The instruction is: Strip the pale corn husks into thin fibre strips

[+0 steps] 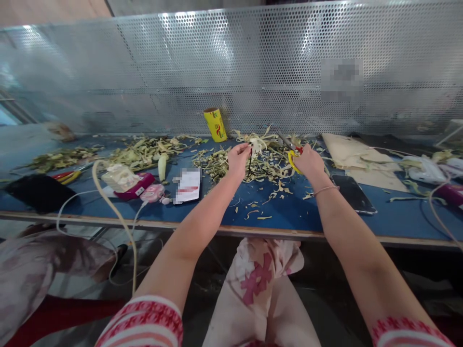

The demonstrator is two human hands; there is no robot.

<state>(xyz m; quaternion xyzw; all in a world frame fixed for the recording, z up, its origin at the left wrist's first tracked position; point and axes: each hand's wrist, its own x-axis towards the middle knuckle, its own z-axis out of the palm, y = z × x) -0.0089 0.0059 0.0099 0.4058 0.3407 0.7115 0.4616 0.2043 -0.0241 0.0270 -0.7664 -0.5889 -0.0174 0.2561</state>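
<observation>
Lying at the far left of the blue bench [296, 214], a dark pouch [38, 192] and a spare pair of scissors [68, 176] are sitting clear of the work, while a beige cable [108, 202] is trailing over the front edge beside a pink box [135, 185] and a pink charger [152, 193]. Green trimmings [144, 150] are spreading along the back by the perforated screen [253, 67], apparently pushed there to keep the near strip open. A card [188, 185] is lying flat just left of the left hand [238, 159], and a yellow tube [215, 124] is standing tilted against the screen. The left hand is pinching a thin dark stem [250, 161], fingers closed, and is holding it up off the bench with its pale head [257, 143] near the blades, probably so that cut scraps fall onto the scrap heap [260, 166] beneath. The right hand [309, 161] is closing around yellow-handled scissors [293, 154], their blades pointing up and left toward the stem; whether the blades are touching it cannot be told. A phone [352, 193] is lying face up just right of that wrist, near cardboard [358, 159] and white gear [427, 168].
</observation>
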